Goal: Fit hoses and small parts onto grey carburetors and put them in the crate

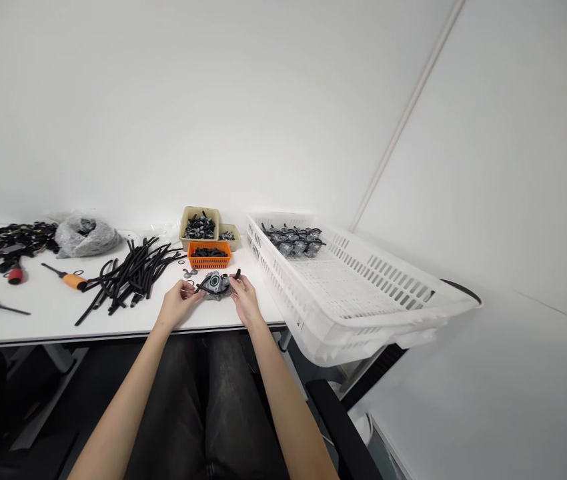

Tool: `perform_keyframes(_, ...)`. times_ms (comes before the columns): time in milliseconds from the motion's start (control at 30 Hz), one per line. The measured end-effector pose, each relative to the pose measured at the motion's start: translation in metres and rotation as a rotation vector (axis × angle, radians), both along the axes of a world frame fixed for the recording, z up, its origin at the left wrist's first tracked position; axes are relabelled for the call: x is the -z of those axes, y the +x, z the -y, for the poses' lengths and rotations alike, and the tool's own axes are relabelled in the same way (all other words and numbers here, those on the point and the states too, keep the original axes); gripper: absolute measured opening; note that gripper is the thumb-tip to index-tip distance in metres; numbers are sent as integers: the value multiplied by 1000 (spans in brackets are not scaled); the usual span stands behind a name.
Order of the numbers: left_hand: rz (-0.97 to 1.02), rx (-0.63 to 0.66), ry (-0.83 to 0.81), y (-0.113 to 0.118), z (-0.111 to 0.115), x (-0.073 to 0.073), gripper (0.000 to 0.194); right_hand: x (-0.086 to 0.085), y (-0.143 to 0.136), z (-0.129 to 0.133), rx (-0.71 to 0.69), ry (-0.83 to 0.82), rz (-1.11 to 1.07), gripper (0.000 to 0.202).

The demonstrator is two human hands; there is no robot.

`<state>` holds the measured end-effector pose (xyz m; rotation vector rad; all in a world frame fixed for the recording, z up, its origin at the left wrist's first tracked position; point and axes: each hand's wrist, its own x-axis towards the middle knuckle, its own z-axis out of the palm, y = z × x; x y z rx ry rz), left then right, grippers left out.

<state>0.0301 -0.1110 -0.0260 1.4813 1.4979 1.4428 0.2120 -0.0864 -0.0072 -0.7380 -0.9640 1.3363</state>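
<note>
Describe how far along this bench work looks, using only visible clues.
Finished-looking: grouped metal parts with black hoses, sitting in the white crate. In hand: a similar hosed part, between the left hand and right hand. Apparently left: loose black tubes and small pieces in the orange basket; how many remain, I cannot tell.

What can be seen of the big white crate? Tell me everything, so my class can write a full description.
The white crate looks like plastic: oblong and open-topped, with slotted walls, a perforated floor and rounded corners. It sits upright, partly over the table, its near end jutting past the edge. Grey parts with black tubes lie inside at the far end. The right hand, beside it, doesn't touch it.
</note>
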Motion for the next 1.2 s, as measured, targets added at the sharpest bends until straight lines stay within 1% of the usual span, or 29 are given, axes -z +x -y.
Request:
perform_keyframes(233,-52,93,44,1,2,-1,36,1,0,0,-9,-7,-27,31)
perform_keyframes(400,-98,123,54,-1,2,-1,33,-3,0,3,-7,-33,-28,32)
perform_keyframes(600,-153,146,59,2,7,-6,35,-7,1,6,-22,-38,-41,38)
perform_keyframes(700,-164,194,68,2,9,-7,37,-7,2,6,-33,-46,-64,43)
perform_keyframes(833,-151,260,73,1,8,-4,42,-6,4,4,-69,-92,-110,49)
perform_keyframes(967,-118,310,45,2,9,-3,46,-6,6,4,-81,-92,-120,43)
perform_keyframes(1200,-110,347,-35,4,15,-8,49,-7,7,6,-104,-96,-163,40)
